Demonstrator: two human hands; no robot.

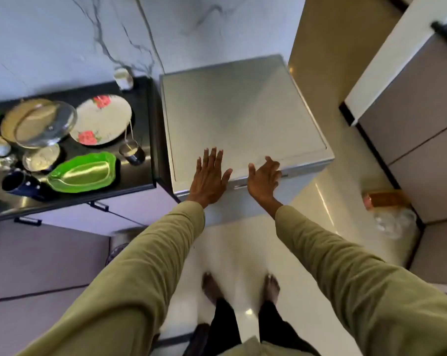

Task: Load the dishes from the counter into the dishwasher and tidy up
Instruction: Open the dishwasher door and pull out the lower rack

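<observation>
Left hand: the left hand (209,179) lay flat, fingers straight and spread, on the near edge of the dishwasher (243,111) top, holding nothing
Right hand: the right hand (264,179) was wide, fingers loosely bent over the near front edge, gripping nothing
Dishwasher: closed, right of the counter (137,176), against the far wall
Dishes: on the counter at left lay a floral plate (101,120), green dish (85,172), glass lid (46,124), steel cup (131,152) and dark mug (17,183)
</observation>
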